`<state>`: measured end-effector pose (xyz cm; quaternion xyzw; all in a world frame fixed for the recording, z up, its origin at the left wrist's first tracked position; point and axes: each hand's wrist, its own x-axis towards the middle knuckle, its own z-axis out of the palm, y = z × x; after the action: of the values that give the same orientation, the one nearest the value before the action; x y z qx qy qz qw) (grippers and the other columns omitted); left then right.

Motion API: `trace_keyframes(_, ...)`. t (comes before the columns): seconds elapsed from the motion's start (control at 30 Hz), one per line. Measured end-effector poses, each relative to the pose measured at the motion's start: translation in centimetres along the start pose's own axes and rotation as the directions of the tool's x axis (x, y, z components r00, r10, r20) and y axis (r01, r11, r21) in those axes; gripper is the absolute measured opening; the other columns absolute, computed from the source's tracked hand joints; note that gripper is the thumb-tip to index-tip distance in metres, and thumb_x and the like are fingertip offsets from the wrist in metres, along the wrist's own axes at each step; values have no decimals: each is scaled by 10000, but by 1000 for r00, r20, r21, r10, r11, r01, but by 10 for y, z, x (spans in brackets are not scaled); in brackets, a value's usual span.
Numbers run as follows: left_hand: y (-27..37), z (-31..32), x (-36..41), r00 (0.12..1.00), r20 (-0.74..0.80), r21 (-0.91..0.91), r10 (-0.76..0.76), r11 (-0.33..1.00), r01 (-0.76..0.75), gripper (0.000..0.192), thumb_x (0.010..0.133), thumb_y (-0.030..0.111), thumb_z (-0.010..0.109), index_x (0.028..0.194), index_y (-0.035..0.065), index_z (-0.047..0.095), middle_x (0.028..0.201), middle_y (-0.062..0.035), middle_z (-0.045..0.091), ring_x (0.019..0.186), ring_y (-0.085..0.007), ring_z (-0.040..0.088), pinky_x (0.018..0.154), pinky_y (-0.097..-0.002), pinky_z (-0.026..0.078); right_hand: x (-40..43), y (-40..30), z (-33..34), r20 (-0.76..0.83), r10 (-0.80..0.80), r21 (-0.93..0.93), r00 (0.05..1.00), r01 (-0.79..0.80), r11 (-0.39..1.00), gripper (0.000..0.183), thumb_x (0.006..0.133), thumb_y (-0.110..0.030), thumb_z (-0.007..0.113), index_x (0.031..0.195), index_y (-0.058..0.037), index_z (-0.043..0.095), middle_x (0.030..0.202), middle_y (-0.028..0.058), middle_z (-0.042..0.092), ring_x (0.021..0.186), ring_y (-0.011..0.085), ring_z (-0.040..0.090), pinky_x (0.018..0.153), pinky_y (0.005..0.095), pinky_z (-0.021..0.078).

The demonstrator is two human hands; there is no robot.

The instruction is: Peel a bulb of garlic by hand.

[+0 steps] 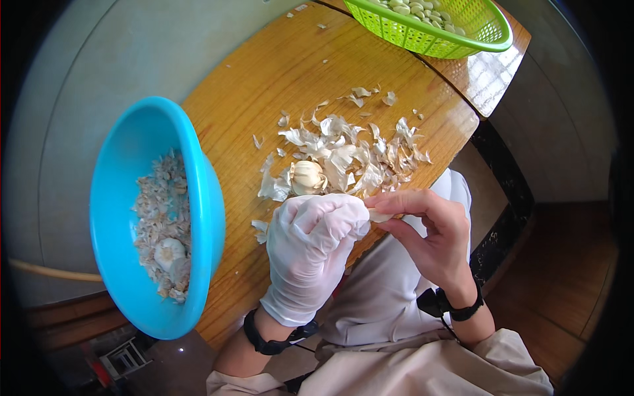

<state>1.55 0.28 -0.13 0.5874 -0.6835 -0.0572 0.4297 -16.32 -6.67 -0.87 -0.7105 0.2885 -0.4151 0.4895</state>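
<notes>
My left hand (314,247), in a thin white glove, is curled with its fingertips at one end of a garlic clove (380,216). The bare thumb and fingers of my right hand (431,232) pinch the same clove from the other side. Just beyond the gloved hand a partly peeled garlic bulb (307,177) sits on the wooden table (257,84). Loose papery garlic skins (342,148) lie scattered around and behind the bulb. Both wrists wear black bands.
At the left a blue plastic basin (200,198) holds garlic skins and a whole garlic bulb (169,253). A green plastic basket (446,42) with peeled cloves (426,12) stands at the table's far end. My legs are beneath the near edge.
</notes>
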Motion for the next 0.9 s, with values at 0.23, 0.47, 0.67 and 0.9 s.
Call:
trace_keyframes(0.23, -1, 0, -3, 1000, -7, 17, 1, 1000, -1, 324, 705, -44, 717, 948, 147, 621, 1045, -11, 681, 923, -247, 618, 788, -385, 481, 0, -9, 7, -14, -95, -125, 995, 92, 988, 137, 803, 85, 756, 882, 19, 666, 989, 153, 760, 906, 246, 757, 772, 314, 604)
trace_keyframes(0.47, 4, 4, -3, 997, -48, -154, -53, 987, 45, 241, 828, 26, 739, 1007, 142, 625, 1019, -26, 668, 922, -258, 632, 784, -389, 492, 4, -2, 1, -16, -237, -117, 971, 233, 965, 168, 784, 101, 749, 874, -8, 659, 1031, 155, 750, 922, 266, 747, 758, 325, 604)
trace_keyframes(0.67, 3, 5, -2, 997, -75, -191, -2, 981, -12, 351, 763, -40, 768, 1032, 143, 635, 978, -37, 670, 880, -243, 646, 744, -376, 500, 8, -6, 2, 11, -285, -77, 958, 285, 955, 270, 735, 159, 699, 929, -28, 679, 1073, 159, 742, 955, 291, 743, 760, 332, 602)
trace_keyframes(0.9, 4, 0, 0, 1000, -14, -111, 7, 994, -8, 248, 796, -36, 762, 937, 111, 620, 916, -33, 630, 866, -228, 630, 757, -347, 508, 6, -5, 0, 63, -256, -58, 965, 260, 964, 263, 765, 192, 611, 916, -20, 651, 1093, 176, 742, 904, 284, 751, 736, 316, 603)
